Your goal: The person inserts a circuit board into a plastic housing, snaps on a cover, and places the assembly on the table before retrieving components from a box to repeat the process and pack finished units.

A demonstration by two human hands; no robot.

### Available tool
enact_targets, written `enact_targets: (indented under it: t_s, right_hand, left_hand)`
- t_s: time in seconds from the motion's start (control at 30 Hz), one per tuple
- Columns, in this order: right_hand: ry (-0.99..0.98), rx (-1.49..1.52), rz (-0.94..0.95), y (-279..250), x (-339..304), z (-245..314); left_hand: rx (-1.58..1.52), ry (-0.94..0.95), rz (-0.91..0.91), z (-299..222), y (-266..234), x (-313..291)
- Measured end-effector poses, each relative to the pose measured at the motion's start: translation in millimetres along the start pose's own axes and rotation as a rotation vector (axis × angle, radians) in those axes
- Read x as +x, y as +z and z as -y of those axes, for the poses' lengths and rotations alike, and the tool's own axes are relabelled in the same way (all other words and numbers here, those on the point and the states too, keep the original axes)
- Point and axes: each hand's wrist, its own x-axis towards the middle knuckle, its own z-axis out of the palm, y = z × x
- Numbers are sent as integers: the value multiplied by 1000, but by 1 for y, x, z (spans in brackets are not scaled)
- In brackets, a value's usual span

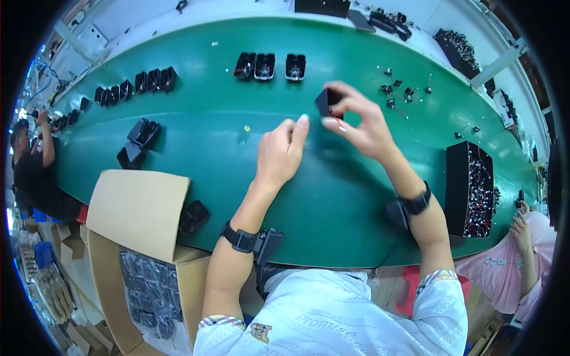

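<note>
We see the right hand [360, 117] grasping a case [322, 104] by its open side, left of the box [456, 190], perhaps to reach inside, while the left hand [280, 151] is curled just beside the case, and we cannot tell if it pinches something. Beyond the box and to its left, three more cases [265, 66] stand with opening up, probably to show their insides, and loose parts [409, 94] lie closer to it, seemingly for easy picking. We can read no label on the cases, but the shirt [356, 341], left of the box, carries printed letters and an emblem [261, 333].
</note>
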Motion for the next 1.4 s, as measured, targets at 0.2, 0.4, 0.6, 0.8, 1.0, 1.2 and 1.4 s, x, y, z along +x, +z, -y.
enact_targets:
  t_s: [0.2, 0.4, 0.6, 0.8, 1.0, 1.2, 1.4]
  right_hand:
    - [-143, -576, -65, -10, 65, -86]
    - [-78, -651, 45, -2, 86, -100]
    - [-177, -655, 90, -14, 85, -82]
    - [52, -850, -142, -91, 68, -122]
    - [389, -924, -10, -122, 20, -170]
    - [275, -768, -220, -141, -16, -146]
    - [316, -401, -438, -132, -7, -108]
  left_hand:
    - [461, 253, -201, 6, 0, 2]
    - [449, 266, -266, 0, -13, 6]
    - [813, 507, -753, 15, -76, 22]
    - [1122, 29, -1277, 37, -149, 26]
    - [1080, -400, -1083, 55, -162, 29]
    - [1015, -315, -868, 48, -144, 23]
    - [981, 83, -1259, 57, -170, 25]
